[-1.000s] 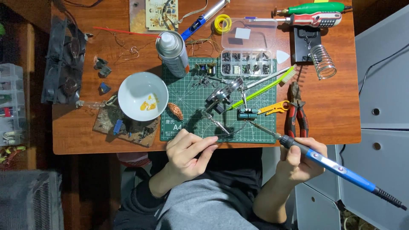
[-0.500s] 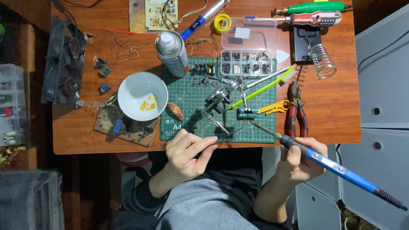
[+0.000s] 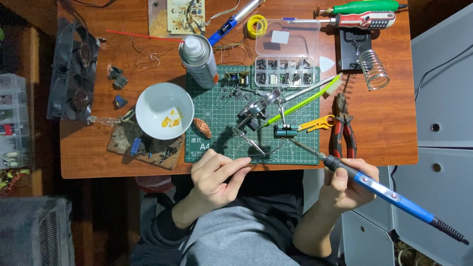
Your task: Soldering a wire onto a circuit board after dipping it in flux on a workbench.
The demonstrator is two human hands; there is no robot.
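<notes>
The right hand (image 3: 345, 184) grips a blue soldering iron (image 3: 384, 189), its tip near the small part (image 3: 286, 131) on the green mat (image 3: 217, 113). The left hand (image 3: 217, 177) pinches thin wire (image 3: 263, 152) at the mat's near edge.

Right hand (image 3: 345, 184) grips a blue soldering iron (image 3: 379, 189) off the desk's (image 3: 384, 123) near edge, tip angled at a small cylinder part (image 3: 285, 131) clamped over the green mat (image 3: 217, 116). Left hand (image 3: 217, 175) pinches thin wire at the mat's near edge. White bowl (image 3: 164, 110) sits left of the mat, red pliers (image 3: 343, 130) right.
</notes>
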